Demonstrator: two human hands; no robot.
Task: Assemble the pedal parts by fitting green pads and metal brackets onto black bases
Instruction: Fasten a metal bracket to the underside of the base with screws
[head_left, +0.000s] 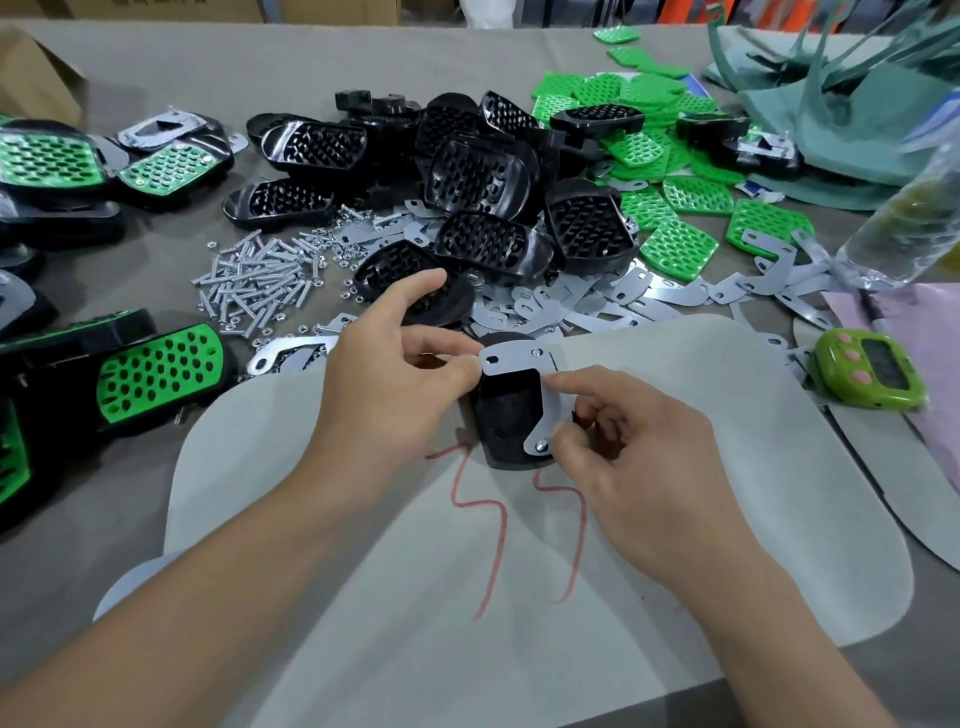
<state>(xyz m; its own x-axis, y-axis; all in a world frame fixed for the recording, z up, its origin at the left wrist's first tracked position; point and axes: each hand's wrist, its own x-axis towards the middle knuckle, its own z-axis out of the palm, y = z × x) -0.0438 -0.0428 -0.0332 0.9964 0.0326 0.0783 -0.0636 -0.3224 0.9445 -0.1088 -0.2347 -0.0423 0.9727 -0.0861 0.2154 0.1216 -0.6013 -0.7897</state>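
A black pedal base (506, 415) lies underside up in front of me, with a grey metal bracket (519, 359) laid over it. My left hand (387, 374) pinches the bracket's left end together with the base edge. My right hand (631, 441) has its fingers curled at the bracket's lower right end, where a screw head (542, 445) shows. Behind lie piles of black bases (467, 176), green pads (670, 208), loose brackets (623, 296) and screws (254, 280).
Finished pedals with green pads (156, 374) are stacked at the left. A grey sheet (727, 467) with red marks covers the table in front of me. A green timer (867, 369) sits at the right, beside a clear plastic bottle (904, 223).
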